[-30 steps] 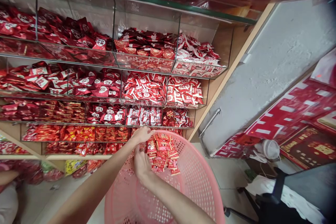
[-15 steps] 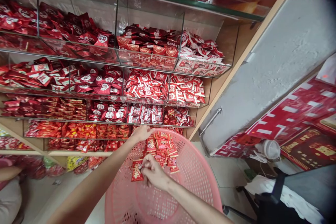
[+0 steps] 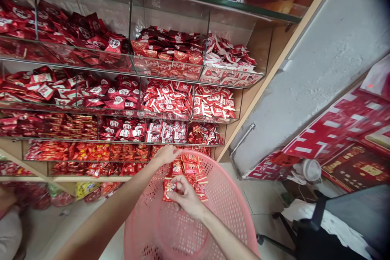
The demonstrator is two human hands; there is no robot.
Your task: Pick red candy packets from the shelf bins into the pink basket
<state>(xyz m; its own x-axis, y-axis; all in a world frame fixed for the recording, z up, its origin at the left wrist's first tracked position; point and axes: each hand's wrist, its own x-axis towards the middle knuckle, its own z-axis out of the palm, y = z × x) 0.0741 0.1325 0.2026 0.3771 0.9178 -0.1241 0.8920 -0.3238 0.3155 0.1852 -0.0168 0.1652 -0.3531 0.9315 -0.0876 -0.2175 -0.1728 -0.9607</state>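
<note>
In the head view a large pink perforated plastic basket tilts below the shelves. Several small red snack packets lie at its far side. My left hand grips the basket's far rim; its fingertips are partly hidden. Inside the basket, my right hand is closed, thumb against fingers, on a red snack packet with gold and white print. The other packets are just beyond this hand, and it covers some of them.
Tiered clear-walled shelf bins full of red packets rise ahead. A grey wall is on the right, above red boxes and a black chair. At the left edge another person's clothing shows.
My right hand, with the red packet, has moved slightly right and up toward the other packets. My left hand stays at the rim. The view has shifted slightly.
</note>
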